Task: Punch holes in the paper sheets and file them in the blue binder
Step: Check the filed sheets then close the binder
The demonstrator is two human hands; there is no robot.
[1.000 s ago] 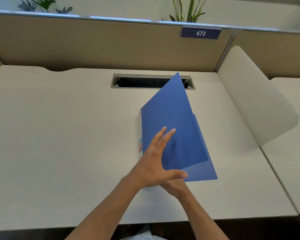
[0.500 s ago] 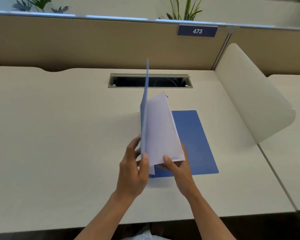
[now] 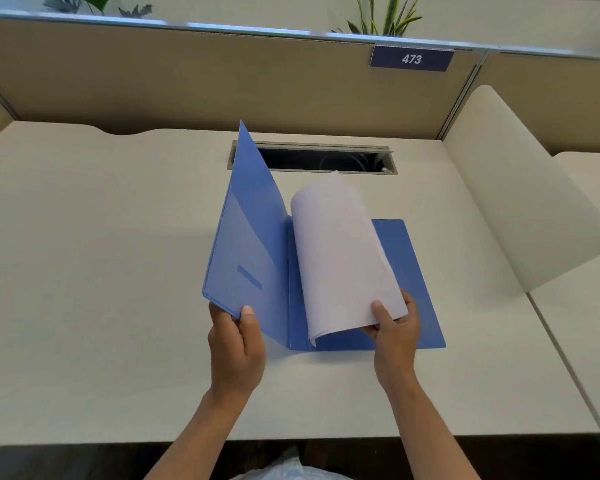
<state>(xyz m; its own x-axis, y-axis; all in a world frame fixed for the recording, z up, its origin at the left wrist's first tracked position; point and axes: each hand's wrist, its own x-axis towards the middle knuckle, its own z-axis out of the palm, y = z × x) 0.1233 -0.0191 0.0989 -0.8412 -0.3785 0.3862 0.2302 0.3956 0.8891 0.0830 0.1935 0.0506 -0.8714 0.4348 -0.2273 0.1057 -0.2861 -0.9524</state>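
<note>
The blue binder (image 3: pixel 420 271) lies open on the white desk (image 3: pixel 84 271), its back cover flat and its front cover raised at a slant to the left. My left hand (image 3: pixel 236 344) pinches the near corner of that raised front cover, thumb on the inside. A stack of white paper sheets (image 3: pixel 343 258) curls upward from the spine over the back cover. My right hand (image 3: pixel 394 329) grips the near right corner of the sheets, thumb on top. No hole punch is in view.
A cable slot (image 3: pixel 326 160) opens in the desk just behind the binder. A beige partition with a "473" sign (image 3: pixel 411 58) closes the back. A rounded white divider panel (image 3: pixel 527 202) stands at the right, with another desk beyond it.
The front cover has swung from upright over to the left, held by my left hand. The paper sheets have bent over to the right in my right hand, away from the cover.
</note>
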